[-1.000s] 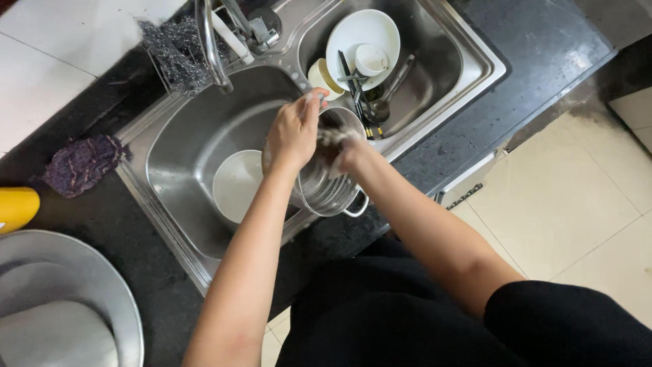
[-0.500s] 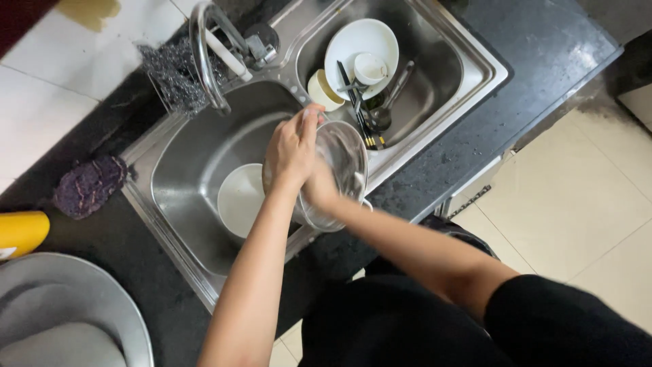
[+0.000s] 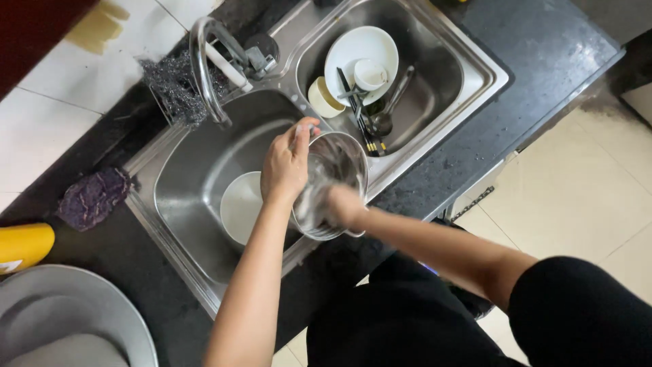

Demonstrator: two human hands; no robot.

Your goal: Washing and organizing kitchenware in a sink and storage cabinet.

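Note:
Over the left sink basin (image 3: 197,177) my left hand (image 3: 285,166) grips the rim of a steel pot (image 3: 336,170), which is tilted with its mouth facing me. My right hand (image 3: 343,207) is down inside the pot, blurred, pressed against its inner wall; whether it holds a scrubber I cannot tell. Below the pot, a white plate (image 3: 239,207) lies flat in the basin. The curved tap (image 3: 207,68) arches above the basin's far side.
The right basin (image 3: 448,75) holds a white plate (image 3: 356,47), a small white cup, a cream cup and dark utensils. A steel-wool scourer (image 3: 173,85) sits by the tap. On the black counter lie a purple cloth (image 3: 92,197), a yellow bottle (image 3: 24,245) and a grey basin (image 3: 61,319).
The pot has tipped from upright so its mouth faces me. My right hand has gone deeper inside it, and my left hand has shifted along the rim.

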